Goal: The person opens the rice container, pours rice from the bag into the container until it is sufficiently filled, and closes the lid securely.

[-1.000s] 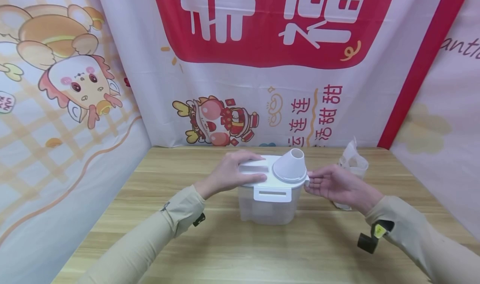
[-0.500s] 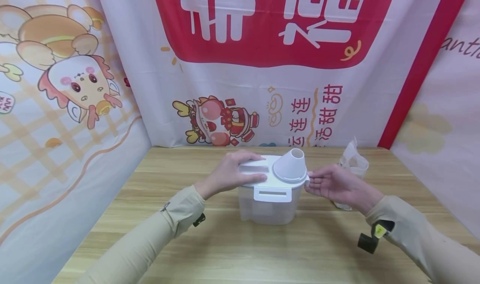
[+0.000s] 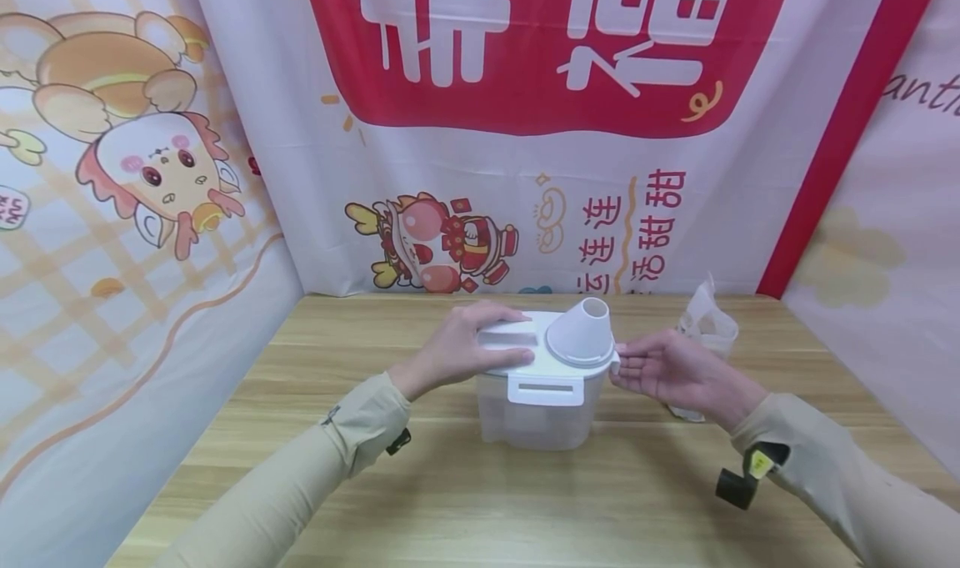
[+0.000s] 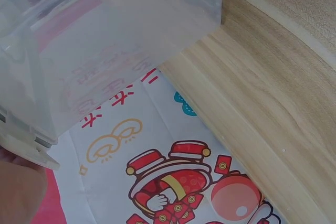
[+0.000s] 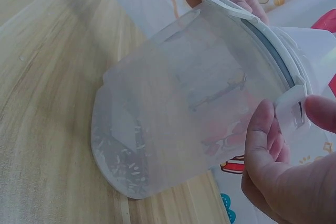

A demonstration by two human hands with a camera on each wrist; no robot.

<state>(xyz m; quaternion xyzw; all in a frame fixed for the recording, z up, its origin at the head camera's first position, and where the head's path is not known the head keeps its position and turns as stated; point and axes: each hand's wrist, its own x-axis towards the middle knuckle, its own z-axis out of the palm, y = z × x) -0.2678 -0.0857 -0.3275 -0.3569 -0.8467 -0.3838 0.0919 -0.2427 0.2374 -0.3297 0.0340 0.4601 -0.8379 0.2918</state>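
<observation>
While two beige-sleeved arms reach across the pale wooden table (image 3: 465, 501), a translucent plastic storage container (image 3: 542, 414) stands upright near its middle, a few white grains lying on its bottom in the right wrist view. On its white snap-on lid (image 3: 525, 359), the left hand (image 3: 461, 347) lies flat, fingers (image 3: 510, 355) straight and together, pressing the left half. At the lid's right edge, the right hand (image 3: 667, 370) touches a white side latch (image 5: 294, 109) with relaxed, slightly spread fingers (image 5: 261, 135). Beside the left hand, a white cone-shaped spout (image 3: 581, 331) rises from the lid. Just behind the right hand stands a crumpled clear plastic bag (image 3: 705, 322), and farther back hangs a red-and-white cartoon banner (image 3: 525, 92).
</observation>
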